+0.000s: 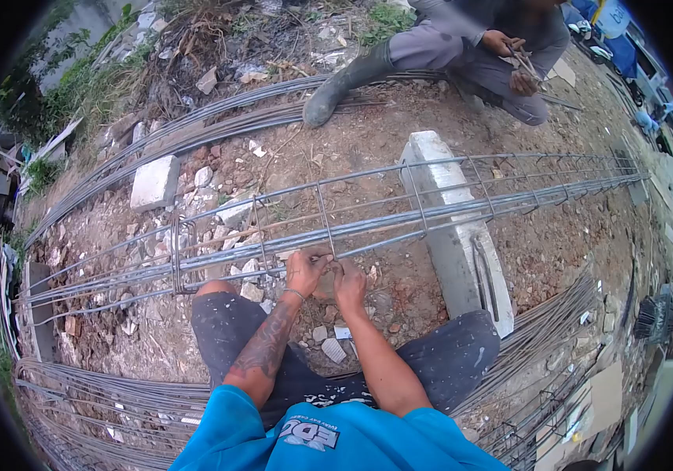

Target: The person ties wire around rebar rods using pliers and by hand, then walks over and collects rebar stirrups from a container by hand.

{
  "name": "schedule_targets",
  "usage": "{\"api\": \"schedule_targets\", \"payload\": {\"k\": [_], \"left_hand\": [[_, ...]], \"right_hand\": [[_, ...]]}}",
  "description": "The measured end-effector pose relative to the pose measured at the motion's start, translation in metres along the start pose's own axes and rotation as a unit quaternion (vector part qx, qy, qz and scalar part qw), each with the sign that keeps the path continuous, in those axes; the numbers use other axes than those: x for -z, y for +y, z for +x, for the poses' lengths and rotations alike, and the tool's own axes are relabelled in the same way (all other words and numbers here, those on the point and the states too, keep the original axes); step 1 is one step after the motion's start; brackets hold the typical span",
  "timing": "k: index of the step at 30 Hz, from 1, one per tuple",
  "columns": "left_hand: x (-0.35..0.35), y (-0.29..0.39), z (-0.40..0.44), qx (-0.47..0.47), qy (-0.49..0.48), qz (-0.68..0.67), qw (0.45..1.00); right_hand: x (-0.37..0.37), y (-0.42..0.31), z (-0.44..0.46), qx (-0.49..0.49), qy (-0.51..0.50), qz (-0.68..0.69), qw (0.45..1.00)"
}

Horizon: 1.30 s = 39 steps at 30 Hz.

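Observation:
In front of me a long steel rebar cage runs from lower left to upper right, its thin bars crossed by rectangular stirrups. My left hand is closed at the near bars beside one stirrup, with a band on the wrist. My right hand meets it there, its fingers pinched together close to the foot of the same stirrup. Anything between the fingers is too small to make out. A bunch of loose stirrups hangs round the bars further left.
A concrete block lies under the cage at right, with another block at left. Bundles of long rebar lie near my legs, more beyond. A crouching person in boots holds a tool. Broken rubble covers the ground.

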<state>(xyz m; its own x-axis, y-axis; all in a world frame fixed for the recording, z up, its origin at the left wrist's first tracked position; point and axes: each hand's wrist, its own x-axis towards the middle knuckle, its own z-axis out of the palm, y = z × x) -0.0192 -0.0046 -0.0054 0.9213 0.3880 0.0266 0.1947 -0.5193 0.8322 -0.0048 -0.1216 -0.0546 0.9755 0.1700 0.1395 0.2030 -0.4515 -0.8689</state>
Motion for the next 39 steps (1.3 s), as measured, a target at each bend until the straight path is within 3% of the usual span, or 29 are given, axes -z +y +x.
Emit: {"api": "schedule_targets", "payload": {"k": [5,7,11,21,23,25,27,30,34,36,39], "left_hand": [[-0.002,0.005,0.001,0.044,0.006,0.057,0.997],[-0.009,0.004,0.004,0.062,0.024,0.067,0.996],[-0.017,0.003,0.008,0.113,0.055,0.124,0.984],[-0.039,-0.002,0.016,0.178,0.104,0.215,0.955],[-0.041,-0.010,0.012,0.161,0.115,0.244,0.949],[-0.037,0.001,0.010,0.143,0.118,0.171,0.968],[-0.036,-0.004,0.010,0.142,0.099,0.124,0.977],[-0.037,-0.010,0.000,0.106,0.140,0.010,0.984],[-0.031,-0.011,-0.011,0.029,0.129,0.014,0.991],[-0.027,-0.009,-0.014,0.014,0.132,0.036,0.991],[-0.023,-0.009,-0.017,-0.018,0.136,0.046,0.989]], "right_hand": [[0.003,-0.010,-0.002,-0.017,0.029,0.030,0.999],[0.003,-0.009,-0.005,-0.063,-0.011,0.064,0.996],[-0.005,0.001,-0.008,-0.013,0.022,0.081,0.996],[0.002,0.005,-0.008,-0.076,-0.022,0.128,0.989],[0.000,0.002,-0.007,-0.062,-0.013,0.110,0.992],[0.002,0.006,-0.005,-0.066,-0.036,-0.004,0.997],[0.000,0.008,-0.005,-0.035,0.010,-0.006,0.999],[-0.002,0.010,-0.007,-0.043,-0.006,-0.039,0.998],[-0.005,0.019,-0.009,-0.060,-0.025,-0.066,0.996],[-0.006,0.019,-0.008,-0.026,-0.001,-0.005,1.000],[-0.005,0.016,-0.008,-0.054,-0.021,0.002,0.998]]}}
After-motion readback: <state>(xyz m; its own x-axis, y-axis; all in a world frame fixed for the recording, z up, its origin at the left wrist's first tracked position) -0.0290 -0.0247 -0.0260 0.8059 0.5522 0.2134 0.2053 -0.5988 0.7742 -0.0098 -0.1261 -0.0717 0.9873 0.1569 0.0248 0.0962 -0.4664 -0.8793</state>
